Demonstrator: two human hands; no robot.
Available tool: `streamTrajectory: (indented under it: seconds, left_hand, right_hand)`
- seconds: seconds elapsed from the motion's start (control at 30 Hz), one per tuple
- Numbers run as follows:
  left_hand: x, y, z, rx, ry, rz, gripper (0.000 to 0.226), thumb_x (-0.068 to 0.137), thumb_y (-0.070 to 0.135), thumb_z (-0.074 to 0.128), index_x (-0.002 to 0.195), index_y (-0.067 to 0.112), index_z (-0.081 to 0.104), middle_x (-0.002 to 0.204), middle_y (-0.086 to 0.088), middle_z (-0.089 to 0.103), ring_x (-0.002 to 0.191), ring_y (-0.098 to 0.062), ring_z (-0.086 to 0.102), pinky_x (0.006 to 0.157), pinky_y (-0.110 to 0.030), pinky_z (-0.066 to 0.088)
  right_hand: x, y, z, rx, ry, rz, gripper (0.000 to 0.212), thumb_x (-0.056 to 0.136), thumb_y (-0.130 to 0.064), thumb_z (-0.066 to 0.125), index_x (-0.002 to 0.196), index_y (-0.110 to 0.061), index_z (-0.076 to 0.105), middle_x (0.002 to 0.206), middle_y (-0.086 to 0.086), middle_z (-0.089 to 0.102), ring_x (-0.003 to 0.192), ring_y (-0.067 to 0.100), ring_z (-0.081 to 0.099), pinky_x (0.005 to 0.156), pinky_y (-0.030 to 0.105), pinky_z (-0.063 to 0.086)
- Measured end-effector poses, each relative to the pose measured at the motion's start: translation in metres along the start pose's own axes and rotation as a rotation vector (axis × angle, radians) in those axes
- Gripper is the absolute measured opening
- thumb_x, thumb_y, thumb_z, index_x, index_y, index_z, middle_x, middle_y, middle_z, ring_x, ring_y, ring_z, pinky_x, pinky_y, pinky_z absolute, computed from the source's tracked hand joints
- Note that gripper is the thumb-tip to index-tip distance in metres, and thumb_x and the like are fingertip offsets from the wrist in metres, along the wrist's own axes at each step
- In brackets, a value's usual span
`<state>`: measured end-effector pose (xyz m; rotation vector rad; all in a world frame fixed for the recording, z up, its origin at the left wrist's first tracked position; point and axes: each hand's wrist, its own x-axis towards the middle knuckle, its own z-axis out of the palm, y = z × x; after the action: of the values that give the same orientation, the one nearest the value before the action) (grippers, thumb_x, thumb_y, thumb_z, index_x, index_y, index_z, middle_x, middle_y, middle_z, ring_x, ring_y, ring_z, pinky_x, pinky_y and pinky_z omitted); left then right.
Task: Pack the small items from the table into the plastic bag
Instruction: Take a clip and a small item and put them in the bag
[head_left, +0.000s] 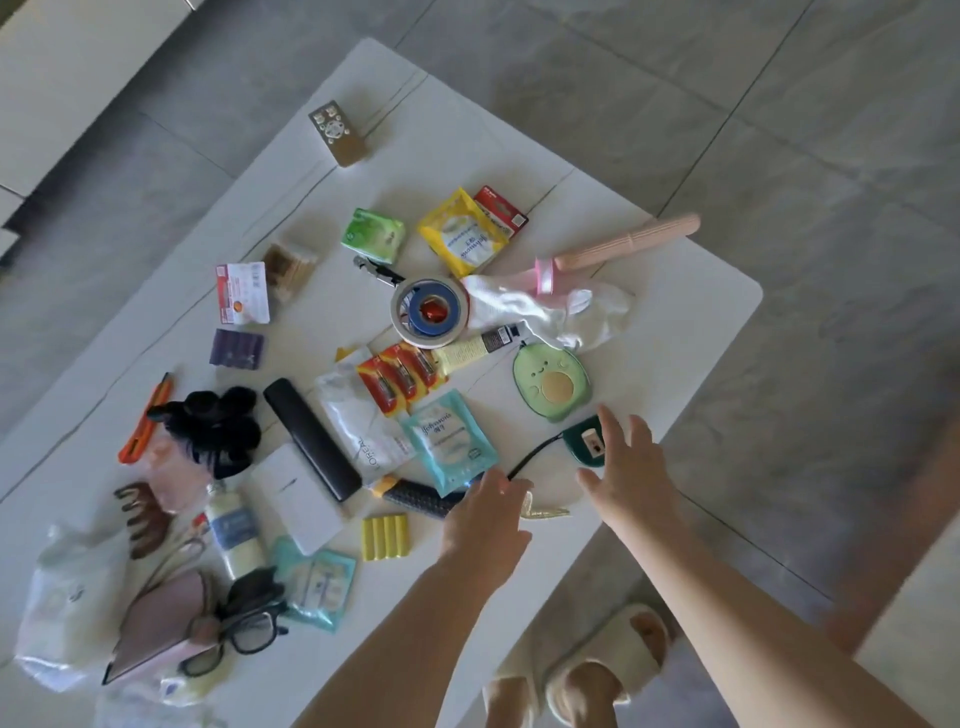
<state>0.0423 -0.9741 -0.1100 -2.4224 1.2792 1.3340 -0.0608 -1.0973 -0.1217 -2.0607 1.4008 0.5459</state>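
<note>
White surface (649, 244) carries many small items, spread from centre toward the near-left corner. Plastic bag (62, 597) lies at the near-left corner, translucent, partly cut off by the frame edge and partly covered by a pink pouch (166, 623) and black glasses (244, 629); its opening cannot be made out. Left hand (488, 525) is near the near edge, fingers (493, 486) loosely spread, tips on or just above a black cord (535, 452); contact unclear, motion-blurred. Right hand (634, 478) hovers at the near-right edge, fingers wide, covering part of a dark green case (584, 439); nothing held. A glittery item (545, 512) between the hands is mostly hidden. Teal sachet (449, 444) overlaps a black-gripped tool (415, 496). Avocado pouch (550, 382) sits just beyond the green case. Tape rolls (428, 312) lie mid-surface.
</note>
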Motion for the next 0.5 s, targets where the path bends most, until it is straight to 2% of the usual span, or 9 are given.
streamTrajectory:
  seconds: [0.13, 0.23, 0.33, 0.5]
  left_hand:
    - [0.014, 0.002, 0.011, 0.117, 0.025, -0.006, 0.045, 0.092, 0.014, 0.057, 0.132, 0.025, 0.041, 0.129, -0.002, 0.041, 0.12, -0.022, 0.048, 0.091, -0.036, 0.052]
    - [0.021, -0.002, 0.017, 0.073, 0.045, -0.055, 0.038, 0.089, 0.006, 0.058, 0.122, 0.024, 0.053, 0.122, 0.002, 0.048, 0.11, -0.02, 0.055, 0.086, -0.035, 0.054]
    - [0.024, 0.0, 0.014, 0.044, 0.09, -0.101, 0.03, 0.091, 0.009, 0.057, 0.115, 0.026, 0.06, 0.116, 0.003, 0.054, 0.104, -0.019, 0.059, 0.084, -0.034, 0.054]
    - [0.021, 0.012, 0.006, 0.002, 0.141, -0.132, 0.017, 0.095, 0.018, 0.054, 0.11, 0.022, 0.062, 0.111, 0.002, 0.056, 0.1, -0.019, 0.061, 0.084, -0.034, 0.055]
  right_hand:
    - [0.011, 0.001, 0.012, -0.062, 0.013, -0.047, 0.073, 0.089, -0.033, 0.057, 0.147, -0.03, 0.014, 0.148, 0.006, 0.02, 0.123, 0.027, 0.037, 0.093, 0.034, 0.045]
    - [0.014, 0.007, 0.019, -0.073, 0.032, -0.041, 0.067, 0.09, -0.029, 0.057, 0.146, -0.03, 0.021, 0.14, 0.006, 0.033, 0.118, 0.026, 0.041, 0.091, 0.032, 0.044]
    - [0.014, 0.012, 0.017, -0.038, 0.031, -0.001, 0.059, 0.089, -0.028, 0.058, 0.141, -0.028, 0.029, 0.124, 0.01, 0.046, 0.112, 0.027, 0.047, 0.084, 0.033, 0.046]
    - [0.007, 0.023, 0.005, 0.068, -0.018, 0.066, 0.056, 0.085, -0.037, 0.058, 0.133, -0.024, 0.032, 0.111, 0.014, 0.05, 0.1, 0.03, 0.055, 0.068, 0.031, 0.043]
